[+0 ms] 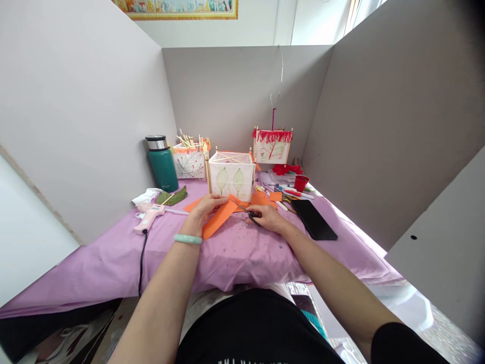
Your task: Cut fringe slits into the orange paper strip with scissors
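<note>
My left hand (209,206), with a pale green bangle at the wrist, is closed on a strip of orange paper (219,220) that slants down toward the table edge. In my right hand (268,218) is a pair of scissors (253,215) with dark handles. Their blades reach left to the upper end of the strip; whether they are parted I cannot tell. More orange paper (265,200) lies just behind my right hand. Right behind both hands stands a white box-shaped lantern (232,177) with wooden sticks at its corners and two green leaf prints on its front.
On the left are a pink glue gun (149,218) with a black cord, green leaves (172,196) and a teal bottle (163,169). Behind stand a stick-filled lantern (189,163) and a red-fringed lantern (273,147). A black phone (313,219), markers (299,193) and a red cup (301,183) lie right.
</note>
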Demonstrator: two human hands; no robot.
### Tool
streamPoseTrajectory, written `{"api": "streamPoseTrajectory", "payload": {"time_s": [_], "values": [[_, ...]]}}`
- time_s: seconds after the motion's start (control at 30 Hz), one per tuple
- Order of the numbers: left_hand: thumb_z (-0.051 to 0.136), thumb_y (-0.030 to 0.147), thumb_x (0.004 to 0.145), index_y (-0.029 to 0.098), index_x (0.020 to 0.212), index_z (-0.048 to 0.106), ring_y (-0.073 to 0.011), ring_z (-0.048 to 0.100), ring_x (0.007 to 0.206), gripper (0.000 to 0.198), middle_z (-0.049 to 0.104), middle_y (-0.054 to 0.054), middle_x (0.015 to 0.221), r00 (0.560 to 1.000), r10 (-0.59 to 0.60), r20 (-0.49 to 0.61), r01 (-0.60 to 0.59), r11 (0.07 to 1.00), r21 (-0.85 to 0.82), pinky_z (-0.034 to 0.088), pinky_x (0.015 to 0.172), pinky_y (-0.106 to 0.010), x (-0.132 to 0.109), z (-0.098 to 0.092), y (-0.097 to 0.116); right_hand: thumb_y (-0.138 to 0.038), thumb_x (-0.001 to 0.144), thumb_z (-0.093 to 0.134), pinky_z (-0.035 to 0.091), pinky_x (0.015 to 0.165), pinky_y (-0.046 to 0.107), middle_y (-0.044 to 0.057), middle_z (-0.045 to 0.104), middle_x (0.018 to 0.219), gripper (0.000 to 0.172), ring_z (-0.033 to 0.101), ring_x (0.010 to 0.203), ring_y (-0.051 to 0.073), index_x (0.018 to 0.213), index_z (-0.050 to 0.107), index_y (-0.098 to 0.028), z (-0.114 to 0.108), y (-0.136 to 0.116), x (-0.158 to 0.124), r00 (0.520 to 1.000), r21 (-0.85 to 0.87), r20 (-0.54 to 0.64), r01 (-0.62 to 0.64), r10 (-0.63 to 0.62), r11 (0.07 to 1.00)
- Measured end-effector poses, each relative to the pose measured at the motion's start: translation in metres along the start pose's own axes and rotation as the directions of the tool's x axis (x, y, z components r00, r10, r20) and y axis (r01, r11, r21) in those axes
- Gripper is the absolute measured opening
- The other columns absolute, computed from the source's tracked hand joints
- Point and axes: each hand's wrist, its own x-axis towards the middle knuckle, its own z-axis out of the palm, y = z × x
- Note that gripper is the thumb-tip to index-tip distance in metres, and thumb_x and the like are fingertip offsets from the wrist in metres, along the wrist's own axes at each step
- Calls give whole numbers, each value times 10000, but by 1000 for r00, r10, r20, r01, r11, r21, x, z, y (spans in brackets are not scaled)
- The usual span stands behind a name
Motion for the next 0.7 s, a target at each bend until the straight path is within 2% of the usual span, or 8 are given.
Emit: {"api": "streamPoseTrajectory", "payload": {"time_s": [0.33,0.57,0.7], "values": [[805,315,475,123,663,641,-115,544,542,315,614,-28,613,993,-22,-119,10,995,-102,361,509,-229,1,2,3,-503,712,645,354,576,212,0,632,746,429,518,636,110,1016,664,-201,-1,-3,-1,1000,40,11,-24,23,999],[807,307,476,128,686,644,-122,568,574,321,634,-38,644,990,-7,-137,-13,989,-144,397,549,-234,4,0,0,-492,700,658,383,594,218,12,651,801,466,540,657,119,1059,654,-195,-1,-3,-2,999,83,19,-28,26,996],[808,305,471,126,678,643,-120,571,582,320,628,-32,637,990,-2,-143,-21,988,-156,402,552,-228,4,0,0,-497,702,653,382,584,217,10,639,766,465,526,636,115,1051,655,-191,-1,-3,-2,999,86,17,-33,32,996]]}}
